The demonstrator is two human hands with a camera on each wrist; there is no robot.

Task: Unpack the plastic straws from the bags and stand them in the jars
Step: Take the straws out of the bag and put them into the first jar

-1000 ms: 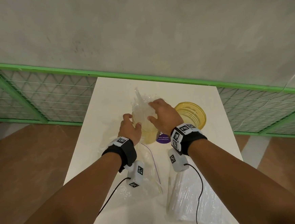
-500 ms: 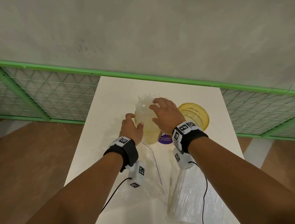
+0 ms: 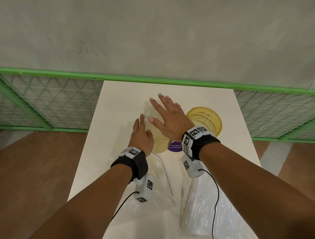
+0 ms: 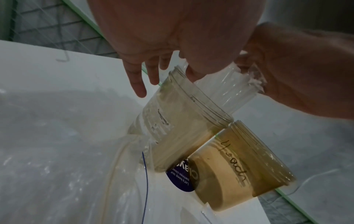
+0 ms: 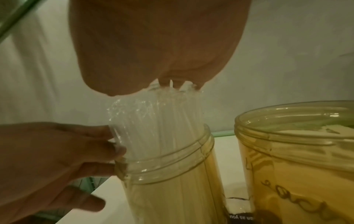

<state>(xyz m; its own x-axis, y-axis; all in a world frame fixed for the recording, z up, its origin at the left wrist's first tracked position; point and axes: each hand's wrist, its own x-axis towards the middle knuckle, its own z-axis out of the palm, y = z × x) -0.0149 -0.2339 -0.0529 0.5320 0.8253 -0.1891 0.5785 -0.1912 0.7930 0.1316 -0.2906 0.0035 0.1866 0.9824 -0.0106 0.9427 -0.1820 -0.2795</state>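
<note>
A clear jar (image 3: 159, 141) stands mid-table with a bundle of clear plastic straws (image 5: 157, 119) upright in it, their tops above the rim. My right hand (image 3: 168, 116) lies flat on the straw tops with its fingers straight and spread. My left hand (image 3: 140, 132) is at the jar's left side, its straight fingers (image 5: 107, 145) touching the straws and the rim. A second, yellowish jar (image 3: 205, 118) stands just to the right with no straws showing in it. A sealed bag of straws (image 3: 203, 206) lies under my right forearm. An emptied clear bag (image 3: 158, 187) lies under my left wrist.
The white table (image 3: 124, 95) is narrow, with its left and right edges close by. A green-framed mesh fence (image 3: 48, 101) and a grey wall run behind it. A purple round label (image 3: 174, 146) sits at the base between the jars. Cables hang from both wrist cameras.
My right hand has gone from curled over the straw tops to flat with its fingers spread. My left hand's fingers have straightened along the jar. The bundle sits lower in the jar.
</note>
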